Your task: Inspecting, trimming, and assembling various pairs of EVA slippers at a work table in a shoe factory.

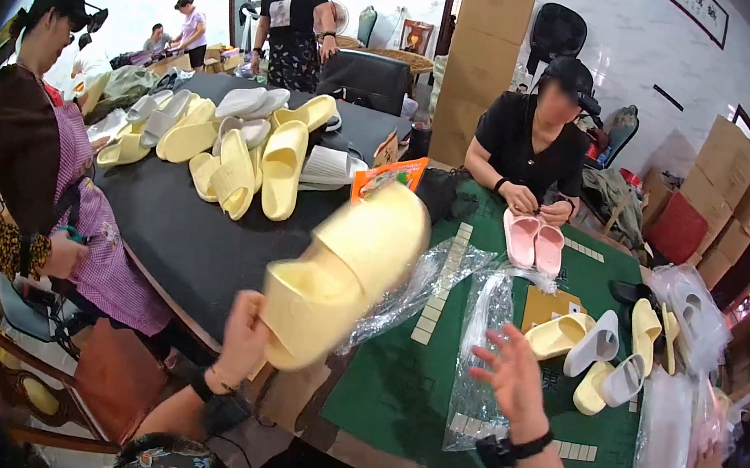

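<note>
My left hand [245,338] grips a pale yellow foam slipper [343,272] by its heel and holds it up over the gap between two tables; the slipper is blurred. My right hand [515,372] hovers with fingers spread just above a clear plastic bag [483,339] lying on the green table [405,376]. A second clear bag [415,289] lies crumpled beside the slipper. Both wrists wear dark bands.
A dark table [181,230] on the left carries several yellow and white slippers [259,152]. More loose slippers [607,353] and bagged ones [667,434] lie at right. A person opposite handles pink slippers [533,241]. Another person stands at left. Cardboard boxes [722,195] stack at the back.
</note>
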### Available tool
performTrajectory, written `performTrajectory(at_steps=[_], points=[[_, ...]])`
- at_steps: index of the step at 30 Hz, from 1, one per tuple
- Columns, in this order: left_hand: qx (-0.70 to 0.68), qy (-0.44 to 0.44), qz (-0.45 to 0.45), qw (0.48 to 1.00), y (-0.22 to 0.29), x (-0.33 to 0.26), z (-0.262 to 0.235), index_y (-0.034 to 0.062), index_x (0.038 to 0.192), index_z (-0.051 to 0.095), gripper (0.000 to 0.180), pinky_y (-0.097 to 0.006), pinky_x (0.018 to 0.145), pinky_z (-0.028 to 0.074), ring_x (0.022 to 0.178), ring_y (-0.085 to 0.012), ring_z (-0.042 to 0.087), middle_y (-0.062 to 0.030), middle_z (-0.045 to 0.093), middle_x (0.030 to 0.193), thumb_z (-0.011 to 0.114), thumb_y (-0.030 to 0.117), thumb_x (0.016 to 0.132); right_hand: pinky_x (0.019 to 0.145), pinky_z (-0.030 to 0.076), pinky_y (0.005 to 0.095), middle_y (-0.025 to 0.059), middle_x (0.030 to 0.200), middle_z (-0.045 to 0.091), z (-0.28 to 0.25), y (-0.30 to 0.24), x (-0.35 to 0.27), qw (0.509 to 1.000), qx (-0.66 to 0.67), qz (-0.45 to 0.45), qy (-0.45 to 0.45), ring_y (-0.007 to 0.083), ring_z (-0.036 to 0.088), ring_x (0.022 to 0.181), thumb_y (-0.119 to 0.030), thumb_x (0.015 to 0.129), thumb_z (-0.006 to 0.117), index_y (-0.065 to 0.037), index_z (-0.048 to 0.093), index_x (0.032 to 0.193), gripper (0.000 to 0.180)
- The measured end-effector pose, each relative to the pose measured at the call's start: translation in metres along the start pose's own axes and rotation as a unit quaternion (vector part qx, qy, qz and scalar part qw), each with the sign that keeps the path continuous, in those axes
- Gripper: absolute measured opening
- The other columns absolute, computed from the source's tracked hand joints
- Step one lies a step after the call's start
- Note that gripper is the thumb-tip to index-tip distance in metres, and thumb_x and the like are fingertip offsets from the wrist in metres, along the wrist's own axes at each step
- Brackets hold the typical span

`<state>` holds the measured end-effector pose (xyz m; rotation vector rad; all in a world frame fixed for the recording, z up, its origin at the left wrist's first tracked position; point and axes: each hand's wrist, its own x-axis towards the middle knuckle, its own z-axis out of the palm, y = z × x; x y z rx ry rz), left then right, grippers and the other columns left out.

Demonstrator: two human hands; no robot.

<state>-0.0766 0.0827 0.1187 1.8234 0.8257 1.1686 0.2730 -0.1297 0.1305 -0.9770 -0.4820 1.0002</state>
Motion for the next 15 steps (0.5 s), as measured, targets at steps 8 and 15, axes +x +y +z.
performTrajectory(at_steps=[8,15], points=[[-0.123,-0.29,-0.182,0.932,-0.005,-0.071,0.066,0.0006,0.117,0.048,0.034,-0.028,0.076,0.05,0.094,-0.0125,0.058,-0.0078,0.058,0.11,0.064,0.011,0.089,0.085,0.053,0.0371,0.011,0.111,0.064,-0.044,0.071,-0.021,0.987,0.036,0.081,0.137,0.0244,0.064,0.1,-0.026,0.098,0.051,0.002,0.054,0.12,0.036],[-0.229,-0.303,-0.292,0.878,-0.026,-0.087,0.073,0.0012,0.123,0.046,0.042,-0.029,0.091,0.045,0.104,-0.0138,0.054,-0.0058,0.057,0.112,0.066,0.012,0.087,0.09,0.052,0.0433,0.0131,0.124,0.057,-0.061,0.077,-0.044,0.986,0.017,0.049,0.157,0.0302,0.06,0.109,-0.023,0.098,0.049,-0.001,0.043,0.132,0.041]])
